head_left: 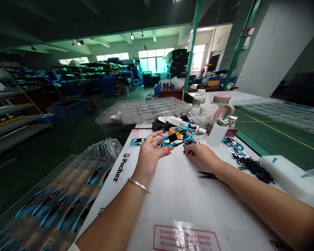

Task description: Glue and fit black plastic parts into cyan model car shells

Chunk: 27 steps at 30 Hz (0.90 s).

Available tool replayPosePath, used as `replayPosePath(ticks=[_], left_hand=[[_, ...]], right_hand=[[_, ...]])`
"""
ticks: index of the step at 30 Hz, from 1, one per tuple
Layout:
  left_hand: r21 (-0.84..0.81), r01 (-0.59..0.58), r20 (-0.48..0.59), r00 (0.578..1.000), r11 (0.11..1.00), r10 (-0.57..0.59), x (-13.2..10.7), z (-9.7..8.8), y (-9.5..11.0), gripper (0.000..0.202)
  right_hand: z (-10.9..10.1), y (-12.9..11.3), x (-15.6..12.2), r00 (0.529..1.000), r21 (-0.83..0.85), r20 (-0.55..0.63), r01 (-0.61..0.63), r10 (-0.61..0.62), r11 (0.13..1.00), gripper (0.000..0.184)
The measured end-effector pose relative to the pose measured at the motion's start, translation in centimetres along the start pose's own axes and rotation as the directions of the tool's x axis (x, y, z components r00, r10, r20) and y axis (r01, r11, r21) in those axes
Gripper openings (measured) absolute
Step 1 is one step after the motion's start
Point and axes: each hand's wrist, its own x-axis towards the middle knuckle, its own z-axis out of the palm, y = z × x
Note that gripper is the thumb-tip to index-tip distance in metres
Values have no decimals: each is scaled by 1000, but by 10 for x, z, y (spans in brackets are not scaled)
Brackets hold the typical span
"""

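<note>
Nearest lies a white, red-printed board (172, 195); above it, the left hand (151, 151) grasps a thin blue-and-black plastic frame (173, 137), probably light, fragile, best held by its rim; the right hand (200, 154) bunches by small black pieces (189, 143), its hold unclear.

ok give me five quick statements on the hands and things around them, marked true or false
1. The left hand holds a blue-and-black part. True.
2. The silver bracelet is on the right wrist. False: it circles the left.
3. The right hand is beside small black parts. True.
4. The black-tipped hand tool is in the left hand. False: it lies on the white tabletop.
5. The labelled bottle has a white cap. True.
</note>
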Motion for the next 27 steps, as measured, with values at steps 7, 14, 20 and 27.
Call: replayPosePath(ticks=[7, 14, 20, 27], left_hand=[[-11, 12, 22, 1000, 1000, -12, 1, -1, -3, 70], [-93, 65, -1, 998, 994, -66, 1, -1, -1, 62], [-142, 109, 16, 994, 984, -108, 1, 1, 0, 61], [-120, 146, 36, 989, 982, -143, -2, 5, -2, 64]], right_hand=[[-3, 1, 2, 998, 12, 33, -58, 58, 998, 28], [-3, 4, 1, 999, 85, 10, -31, 31, 996, 31], [-22, -2, -13, 994, 306, -105, 13, 20, 952, 15], [-41, -36, -42, 981, 849, -194, 154, 28, 505, 34]])
